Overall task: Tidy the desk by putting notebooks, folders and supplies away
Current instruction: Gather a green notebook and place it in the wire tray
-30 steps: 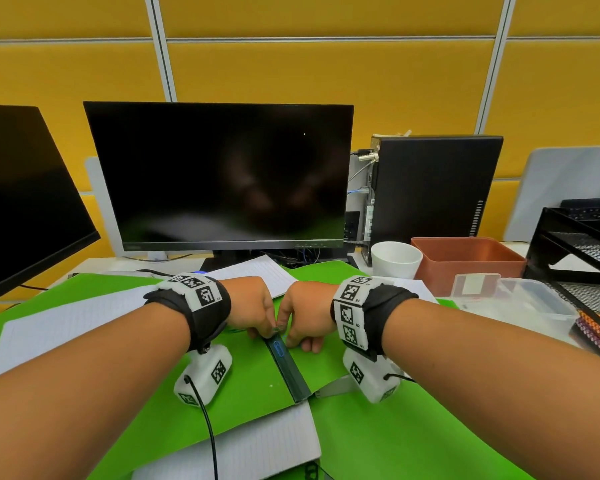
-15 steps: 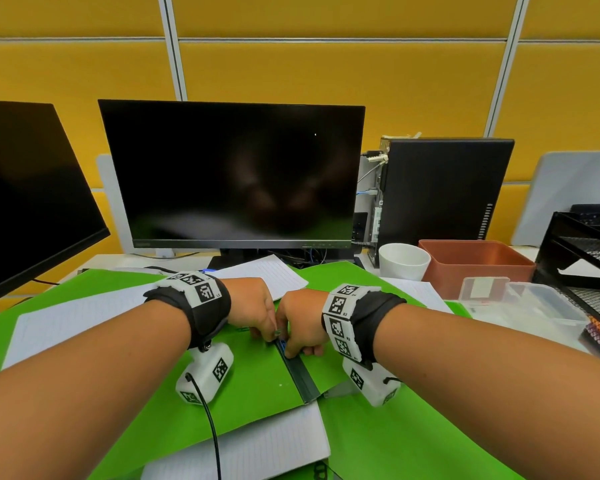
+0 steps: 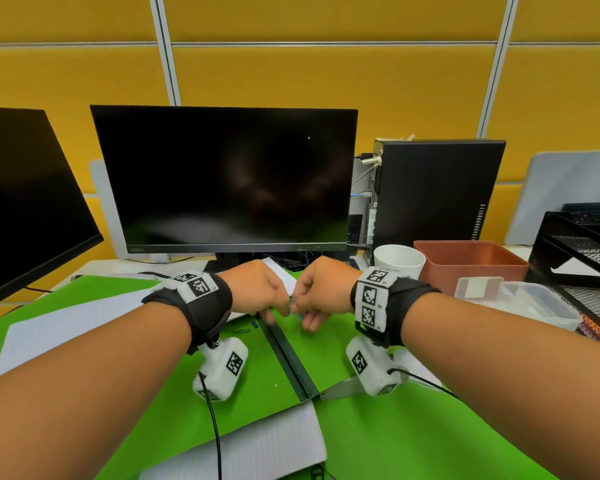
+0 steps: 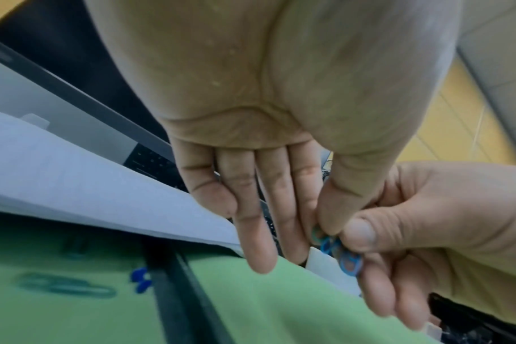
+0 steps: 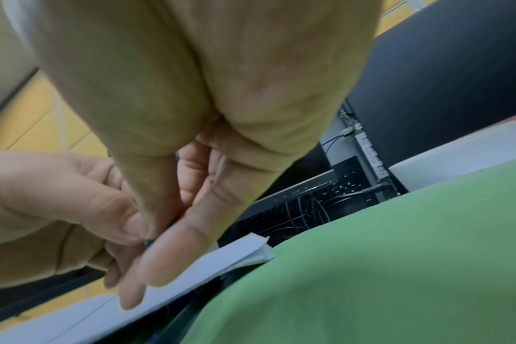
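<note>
Left hand [image 3: 260, 292]: raised just above the open green folder, thumb and forefinger pinching one end of a small bunch of blue paper clips; the other fingers hang straight.
Right hand [image 3: 321, 292]: level with the left, knuckles nearly touching it, thumb and forefinger pinching the other end of the same bunch; its grip is narrow, closed on the clips.
Blue paper clips [image 4: 337, 250]: several linked loops, held in the air between the two hands, above the far end of the folder's spine.
Green folder [image 3: 326, 351]: lies open on the worktop near the person, a dark spine bar [image 3: 284, 355] running from the hands toward the near edge.
Loose clips: a green paper clip [image 4: 65, 285] and a small blue clip [image 4: 140, 278] lie on the folder's left flap, just left of the spine bar.
Lined paper [image 3: 59, 327]: white sheets lie on the left of the green surface, and another sheet [image 3: 253, 445] pokes out at the near edge.
Far side: a dark monitor [image 3: 222, 178] at centre, a second dark monitor [image 3: 25, 199] at far left, a black computer tower [image 3: 437, 192] to the right.
Right side: a white cup [image 3: 399, 261], a brown tray [image 3: 468, 261], a clear plastic box [image 3: 520, 299] and a black mesh rack [image 3: 582, 258] stand in a row from centre to the right edge.
Wrists: each carries a black band with patterned markers and a white camera unit beneath.
</note>
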The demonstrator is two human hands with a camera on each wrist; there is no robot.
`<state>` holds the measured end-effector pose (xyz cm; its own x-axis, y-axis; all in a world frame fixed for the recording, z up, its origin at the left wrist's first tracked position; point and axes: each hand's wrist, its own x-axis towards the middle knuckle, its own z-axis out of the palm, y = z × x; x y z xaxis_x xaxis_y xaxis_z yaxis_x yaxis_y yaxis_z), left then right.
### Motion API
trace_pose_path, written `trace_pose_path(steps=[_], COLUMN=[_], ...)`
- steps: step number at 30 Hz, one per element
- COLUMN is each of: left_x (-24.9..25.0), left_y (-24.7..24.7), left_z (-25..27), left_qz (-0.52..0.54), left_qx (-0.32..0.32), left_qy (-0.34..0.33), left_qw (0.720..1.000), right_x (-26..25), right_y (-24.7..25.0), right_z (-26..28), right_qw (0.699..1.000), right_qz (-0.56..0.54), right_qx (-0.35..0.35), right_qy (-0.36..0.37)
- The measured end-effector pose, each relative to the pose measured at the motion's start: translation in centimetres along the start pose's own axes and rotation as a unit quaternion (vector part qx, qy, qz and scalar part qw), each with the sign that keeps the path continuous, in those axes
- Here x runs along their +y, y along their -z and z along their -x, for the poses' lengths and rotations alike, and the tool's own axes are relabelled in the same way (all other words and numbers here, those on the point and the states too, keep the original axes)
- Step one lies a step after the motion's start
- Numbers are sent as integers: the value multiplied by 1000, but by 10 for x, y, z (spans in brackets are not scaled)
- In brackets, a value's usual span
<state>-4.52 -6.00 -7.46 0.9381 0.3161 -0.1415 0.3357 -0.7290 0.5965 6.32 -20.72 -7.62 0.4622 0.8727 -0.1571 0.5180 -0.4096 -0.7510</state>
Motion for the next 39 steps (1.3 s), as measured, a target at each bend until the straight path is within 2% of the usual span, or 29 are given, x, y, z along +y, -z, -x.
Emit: trace_pose_path(steps=[6,15,26,31,39], left_x=[35,122,222,254,283], left_y=[-12,-46,-104,-117,-135], left_z=[-16,-42,-66,-67,-68], left_qz=[13,12,-28,-52,-56], left_qx=[40,39,66,95,63], left_qy=[-59,-144,-203,-229,-256], left_qw=[997,989,977,967,963], right_x=[20,58,96,99,109], right_y=[39,104,160,175,191], right_z=[15,70,162,189,215], right_qw=[990,980,954,945,935], right_qz=[-94,-104,-108,-30,42], right_qx=[104,171,271,313,336], right_qy=[8,-11,-70,-90,-105])
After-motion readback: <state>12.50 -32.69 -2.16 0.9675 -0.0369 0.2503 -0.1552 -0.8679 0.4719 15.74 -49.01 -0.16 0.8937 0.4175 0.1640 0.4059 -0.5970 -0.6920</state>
